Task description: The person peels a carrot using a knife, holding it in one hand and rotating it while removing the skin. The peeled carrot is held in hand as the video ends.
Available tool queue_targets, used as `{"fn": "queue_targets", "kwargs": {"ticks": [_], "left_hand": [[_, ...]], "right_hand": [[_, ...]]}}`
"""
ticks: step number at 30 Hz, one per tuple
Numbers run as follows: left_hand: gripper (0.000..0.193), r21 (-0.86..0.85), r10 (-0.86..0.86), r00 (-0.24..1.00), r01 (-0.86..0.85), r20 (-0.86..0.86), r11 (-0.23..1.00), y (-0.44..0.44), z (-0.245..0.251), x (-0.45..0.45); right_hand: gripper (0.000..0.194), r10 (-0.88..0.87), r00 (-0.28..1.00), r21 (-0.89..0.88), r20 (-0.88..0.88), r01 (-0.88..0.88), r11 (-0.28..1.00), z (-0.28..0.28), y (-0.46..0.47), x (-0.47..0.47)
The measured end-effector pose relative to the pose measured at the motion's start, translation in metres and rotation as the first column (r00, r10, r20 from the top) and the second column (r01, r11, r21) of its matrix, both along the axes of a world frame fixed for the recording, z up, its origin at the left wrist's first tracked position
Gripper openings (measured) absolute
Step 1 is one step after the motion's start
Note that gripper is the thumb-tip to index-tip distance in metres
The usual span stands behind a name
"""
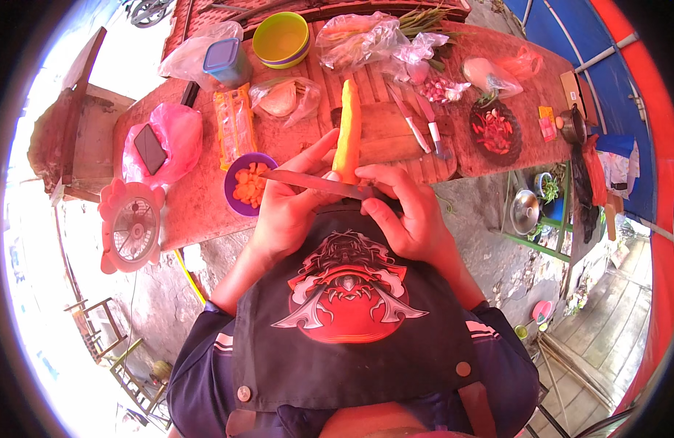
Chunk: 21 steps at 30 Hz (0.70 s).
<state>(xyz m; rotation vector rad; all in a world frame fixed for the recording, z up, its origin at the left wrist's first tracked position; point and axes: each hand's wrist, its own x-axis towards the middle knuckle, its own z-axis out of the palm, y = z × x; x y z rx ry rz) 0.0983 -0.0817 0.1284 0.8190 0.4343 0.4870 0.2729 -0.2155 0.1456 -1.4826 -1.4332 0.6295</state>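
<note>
My left hand holds a peeled carrot near its lower end, its tip pointing away from me. In my right hand is a kitchen knife, its blade lying across the carrot's near end and over my left thumb area. Much of the knife's handle is hidden by my right fingers. To the left of my left hand stands a purple bowl with sliced carrot pieces. A wooden cutting board lies beyond my hands, partly behind the carrot.
Two knives lie at the board's right. A dark basket holds red chillies. Along the back are green bowls, a lidded blue container and bagged vegetables. A pink fan stands at the table's left edge, near a phone.
</note>
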Motion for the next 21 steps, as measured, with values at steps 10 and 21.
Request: {"fn": "queue_targets", "kwargs": {"ticks": [10, 21], "left_hand": [[0.072, 0.059, -0.033, 0.999, 0.034, -0.019, 0.998, -0.001, -0.004, 0.002], [0.071, -0.033, -0.025, 0.997, 0.027, 0.069, 0.999, -0.001, -0.003, 0.012]], "right_hand": [[0.031, -0.078, 0.997, -0.009, -0.022, 0.078, 0.997, -0.005, 0.003, 0.001], [0.029, -0.033, 0.982, -0.008, -0.188, 0.032, 0.999, -0.007, 0.004, 0.009]]}}
